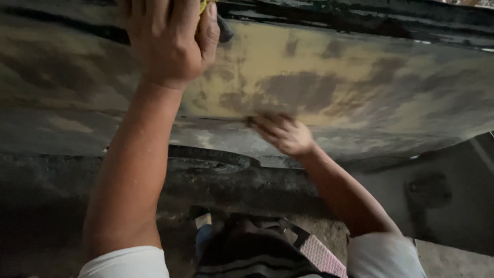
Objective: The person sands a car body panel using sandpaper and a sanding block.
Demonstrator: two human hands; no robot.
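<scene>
Left hand (167, 38) curled around a yellow object (204, 5) at the top edge of a mottled tan-and-grey body panel (360, 77); right hand (282, 134) blurred, fingers pressed flat against the panel's lower crease, above a tyre (211, 157)

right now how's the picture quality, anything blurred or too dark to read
Head view: dim, warm light on the patchy tan panel; the right hand is motion-blurred at its fingers; the left hand is sharper, cut off by the top edge; the ground beneath lies in deep shadow.

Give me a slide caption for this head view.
Left hand presses high on a patchy car panel while the right hand rubs its lower edge.
</scene>
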